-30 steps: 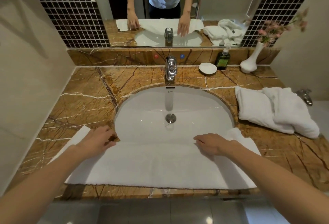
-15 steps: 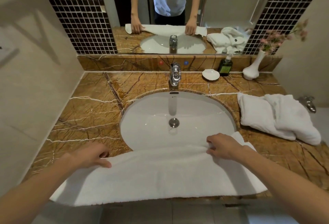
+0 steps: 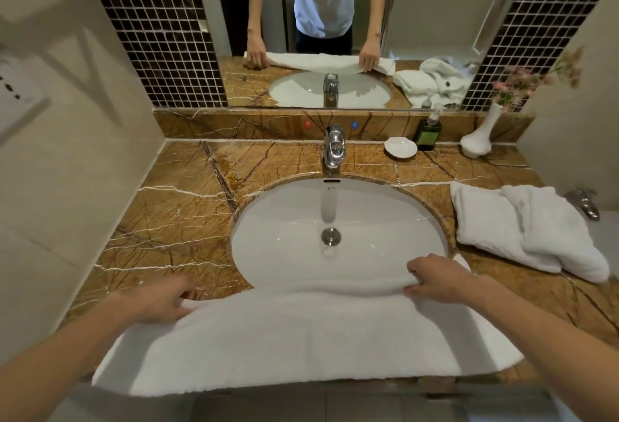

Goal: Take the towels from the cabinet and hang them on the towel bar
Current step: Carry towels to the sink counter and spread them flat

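Note:
A long white towel [image 3: 301, 338] lies across the front edge of the brown marble counter [image 3: 174, 220], partly over the sink's near rim and hanging off the front. My left hand [image 3: 164, 301] grips its far edge at the left. My right hand [image 3: 435, 279] pinches the far edge at the right, where the cloth bunches into a fold. More white towels [image 3: 522, 230] lie in a loose pile on the counter to the right. No towel bar or cabinet is in view.
The white sink [image 3: 335, 227] with a chrome tap [image 3: 333, 150] fills the counter's middle. A soap dish [image 3: 400, 147], a green pump bottle [image 3: 428, 131] and a white vase [image 3: 477, 140] stand at the back right. A mirror [image 3: 318, 19] rises behind; a wall is close on the left.
Both hands have closed on the towel's far edge and drawn it toward me. The towel now hangs further over the counter's front, and the view has tilted up.

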